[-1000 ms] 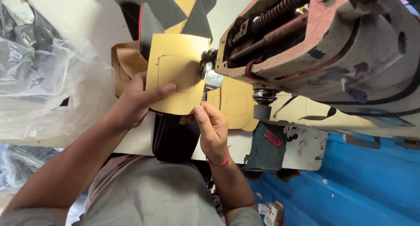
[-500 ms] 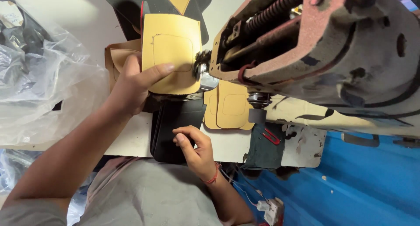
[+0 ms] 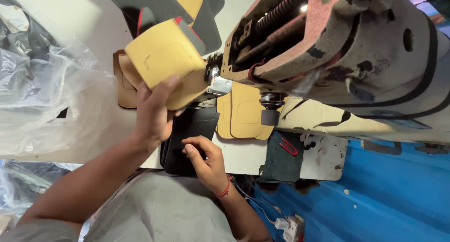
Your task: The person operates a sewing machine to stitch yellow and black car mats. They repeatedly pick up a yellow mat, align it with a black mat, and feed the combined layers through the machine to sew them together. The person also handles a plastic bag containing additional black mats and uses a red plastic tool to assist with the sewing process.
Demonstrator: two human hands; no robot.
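The sewing machine (image 3: pixel 337 50) hides its own needle. Left hand (image 3: pixel 152 113) clamps a tan leather piece (image 3: pixel 166 59); right hand (image 3: pixel 206 160), fingers curled, touches black leather pieces (image 3: pixel 190 129).

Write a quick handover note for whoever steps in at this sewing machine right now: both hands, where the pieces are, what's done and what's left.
Left hand: holds the tan stitched panel lifted beside the sewing machine head.
Right hand: rests on the black piece at the table edge.
Nearby: tan panels lie under the machine.
Done: the held panel shows a stitched outline.
Left: the black piece lies flat, not under the needle.
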